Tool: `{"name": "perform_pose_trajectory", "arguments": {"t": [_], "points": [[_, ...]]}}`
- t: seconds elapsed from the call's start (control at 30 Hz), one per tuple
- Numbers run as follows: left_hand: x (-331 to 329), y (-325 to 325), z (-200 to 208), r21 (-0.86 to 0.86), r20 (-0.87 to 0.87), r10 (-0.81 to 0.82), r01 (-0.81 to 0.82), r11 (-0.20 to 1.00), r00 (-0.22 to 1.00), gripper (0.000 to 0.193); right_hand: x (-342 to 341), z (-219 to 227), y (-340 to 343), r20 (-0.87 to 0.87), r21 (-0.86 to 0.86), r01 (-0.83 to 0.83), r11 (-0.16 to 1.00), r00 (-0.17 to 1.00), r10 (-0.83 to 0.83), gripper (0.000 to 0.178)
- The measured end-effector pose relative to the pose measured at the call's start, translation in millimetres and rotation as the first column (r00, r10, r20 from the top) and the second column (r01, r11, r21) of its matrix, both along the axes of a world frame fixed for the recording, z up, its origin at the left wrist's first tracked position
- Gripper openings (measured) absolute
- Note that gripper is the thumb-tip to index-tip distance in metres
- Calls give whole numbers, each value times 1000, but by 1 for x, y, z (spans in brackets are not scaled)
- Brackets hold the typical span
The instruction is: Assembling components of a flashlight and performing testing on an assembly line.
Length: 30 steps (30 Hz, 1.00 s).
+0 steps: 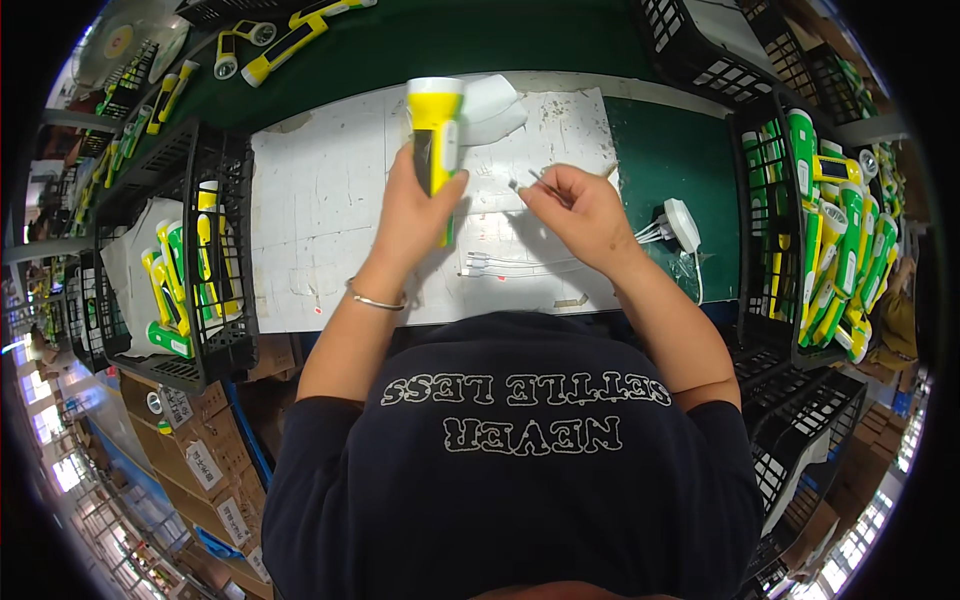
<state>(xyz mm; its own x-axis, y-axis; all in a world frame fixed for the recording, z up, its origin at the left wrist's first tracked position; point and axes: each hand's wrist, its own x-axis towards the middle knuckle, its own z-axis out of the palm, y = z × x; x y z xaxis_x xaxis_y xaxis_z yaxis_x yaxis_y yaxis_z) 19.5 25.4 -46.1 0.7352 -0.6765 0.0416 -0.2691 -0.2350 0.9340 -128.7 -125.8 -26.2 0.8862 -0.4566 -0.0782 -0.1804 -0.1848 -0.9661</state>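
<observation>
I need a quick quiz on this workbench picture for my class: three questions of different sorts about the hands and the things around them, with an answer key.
1. Multiple choice: What does the person's left hand hold?
A) a hammer
B) a flashlight
C) a bottle

2. True or false: The black crate on the person's right holds several flashlights with green and yellow on them.

3. Short answer: Which hand is nearer to the white block with cables?

Key:
1. B
2. True
3. The right hand
</observation>
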Motion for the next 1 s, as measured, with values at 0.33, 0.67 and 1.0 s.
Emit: {"name": "perform_pose_trajectory", "arguments": {"t": [0.33, 0.67, 1.0], "points": [[-32, 25, 93, -443, -679, -415, 113, 889, 605, 41, -5, -5, 16, -240, -343, -201, 918, 963, 121, 37], [-35, 32, 105, -471, -693, -464, 141, 871, 552, 43, -7, -5, 16, -232, -323, -213, 922, 962, 141, 36], [-33, 31, 101, -440, -714, -421, 109, 891, 559, 50, -8, -5, 16, -252, -335, -223, 916, 957, 141, 37]]}}
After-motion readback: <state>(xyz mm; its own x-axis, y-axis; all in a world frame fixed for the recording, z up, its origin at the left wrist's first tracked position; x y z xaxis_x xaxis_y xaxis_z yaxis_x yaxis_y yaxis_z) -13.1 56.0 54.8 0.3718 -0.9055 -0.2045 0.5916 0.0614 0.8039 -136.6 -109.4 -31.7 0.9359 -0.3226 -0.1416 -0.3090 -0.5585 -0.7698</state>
